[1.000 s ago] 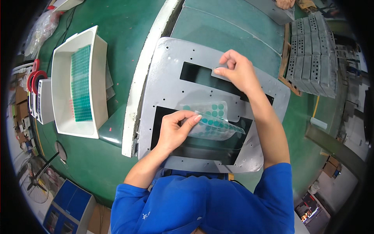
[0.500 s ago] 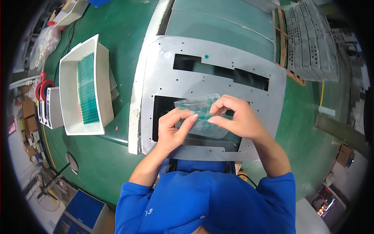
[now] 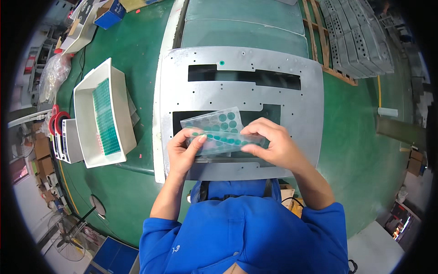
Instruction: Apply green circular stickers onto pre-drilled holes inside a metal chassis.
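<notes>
Sticker sheet (image 3: 218,130) in both hands; white tray (image 3: 82,114) holds green sheets (image 3: 106,116).

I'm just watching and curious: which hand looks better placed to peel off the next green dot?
Probably the right hand: its fingertips pinch the clear sheet by the row of green dots, while the left hand grips the sheet's end.

Head cam, fisheye, looks straight down, close over metal panel (image 3: 242,82).

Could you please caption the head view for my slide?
Both hands hold clear sheets of green dot stickers over a metal panel.
</notes>
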Tool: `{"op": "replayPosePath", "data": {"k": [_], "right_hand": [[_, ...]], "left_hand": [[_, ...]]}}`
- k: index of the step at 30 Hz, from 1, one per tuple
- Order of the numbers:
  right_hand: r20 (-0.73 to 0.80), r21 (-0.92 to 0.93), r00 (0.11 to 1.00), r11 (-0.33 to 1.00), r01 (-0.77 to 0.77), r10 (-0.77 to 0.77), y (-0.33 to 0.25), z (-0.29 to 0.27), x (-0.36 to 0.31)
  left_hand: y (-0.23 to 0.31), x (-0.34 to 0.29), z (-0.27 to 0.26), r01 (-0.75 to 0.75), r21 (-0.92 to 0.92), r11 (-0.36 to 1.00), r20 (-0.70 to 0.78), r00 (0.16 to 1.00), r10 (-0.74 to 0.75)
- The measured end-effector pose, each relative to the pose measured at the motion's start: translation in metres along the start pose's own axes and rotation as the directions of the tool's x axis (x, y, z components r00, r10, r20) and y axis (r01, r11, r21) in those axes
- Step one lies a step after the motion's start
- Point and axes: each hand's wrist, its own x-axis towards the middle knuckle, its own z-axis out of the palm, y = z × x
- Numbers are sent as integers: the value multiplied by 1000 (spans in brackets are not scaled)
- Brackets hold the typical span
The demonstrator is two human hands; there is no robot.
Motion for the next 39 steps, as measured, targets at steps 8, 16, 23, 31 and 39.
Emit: {"op": "replayPosePath", "data": {"k": [8,16,23,31,39], "right_hand": [[43,-346,998,937,52,-39,1,-1,-8],[83,89,995,994,-57,50,-3,-2,-5],[228,418,923,825,-380,309,17,-8,-5],[50,275,994,956,-107,97,29,-7,4],[16,290,984,941,-175,178,36,-8,13]], "left_hand": [[44,17,-2,-409,552,727,259,912,316],[26,12,28,-436,554,709,444,875,191],[23,16,37,-389,450,804,459,873,166],[6,29,36,-310,431,847,436,894,106],[-2,39,38,-259,421,869,427,902,62]]}}
